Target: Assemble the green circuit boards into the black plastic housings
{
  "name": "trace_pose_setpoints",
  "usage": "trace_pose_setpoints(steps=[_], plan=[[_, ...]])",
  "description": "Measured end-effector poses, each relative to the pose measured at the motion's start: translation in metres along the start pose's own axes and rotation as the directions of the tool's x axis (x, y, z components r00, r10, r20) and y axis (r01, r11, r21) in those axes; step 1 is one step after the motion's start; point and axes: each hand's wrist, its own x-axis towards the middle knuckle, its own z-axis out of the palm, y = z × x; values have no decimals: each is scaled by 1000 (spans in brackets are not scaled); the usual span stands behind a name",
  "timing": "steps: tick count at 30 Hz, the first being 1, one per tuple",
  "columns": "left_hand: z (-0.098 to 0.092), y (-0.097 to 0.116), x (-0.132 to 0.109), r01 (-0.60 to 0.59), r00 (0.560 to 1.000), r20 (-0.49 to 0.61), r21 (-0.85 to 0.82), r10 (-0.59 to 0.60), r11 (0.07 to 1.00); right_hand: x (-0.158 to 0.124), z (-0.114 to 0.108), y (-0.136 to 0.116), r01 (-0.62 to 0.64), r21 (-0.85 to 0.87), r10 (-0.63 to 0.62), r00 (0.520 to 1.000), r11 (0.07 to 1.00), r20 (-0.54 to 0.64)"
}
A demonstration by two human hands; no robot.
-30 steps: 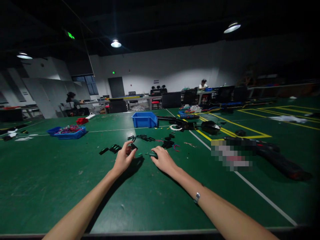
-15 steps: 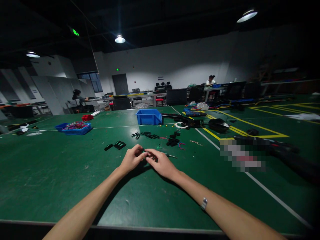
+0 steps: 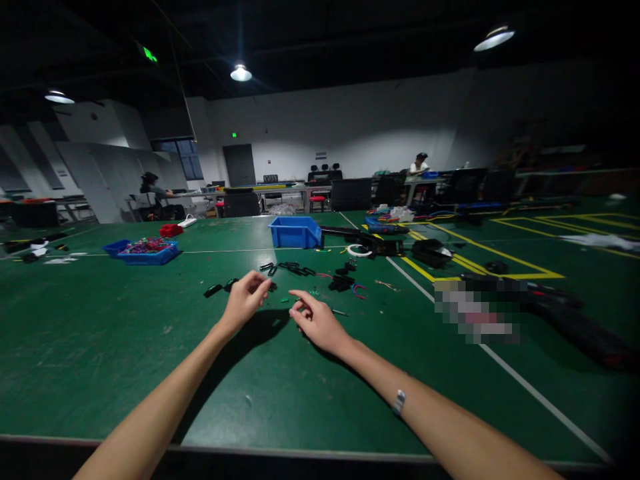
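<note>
Grips both low over green worktop (image 3: 100, 360), arms stretched fwd. On left grip (image 3: 244, 301) fingers are curled in, tips bunched vs. thumb right at a small black part (image 3: 271, 287). Too small and dark to tell if it's grasped or only touched. On right grip (image 3: 315, 323) thumb + forefinger are pinched together close to worktop; can't tell what, if anything, sits btwn them. Thin tool shaft (image 3: 340, 312) pokes out just right of right grip, lying flat; can't tell whether its handle is under the palm. Grips are near each other but apart, w/ bare worktop btwn.

Just left of left grip lie two black clips (image 3: 215, 291), flat. Beyond both grips is a string of black pieces (image 3: 296, 269), then blue bin (image 3: 296, 233) further out. Beyond and right of right grip sits black cluster (image 3: 340, 283) w/ red-blue wire loop (image 3: 358, 289) beside it; tiny green bits (image 3: 314, 292) lie nearer the grips. Far left of left grip is blue tray (image 3: 117, 248) of coloured bits. Band (image 3: 399, 402) on right wrist.
</note>
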Motion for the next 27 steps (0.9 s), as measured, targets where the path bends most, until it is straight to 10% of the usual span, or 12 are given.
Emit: trace_pose_setpoints(steps=[7,19,27], plan=[[-50,-21,21,46,955,-289,-96,-72,994,-3,-1,4,-30,-14,31,995,999,99],[-58,-28,25,114,943,-273,-278,-192,954,-3,-5,-1,27,-125,-9,989,992,146],[-74,-52,31,281,819,-207,-669,-535,688,21,-64,36,-9,-453,-149,938,891,-312]])
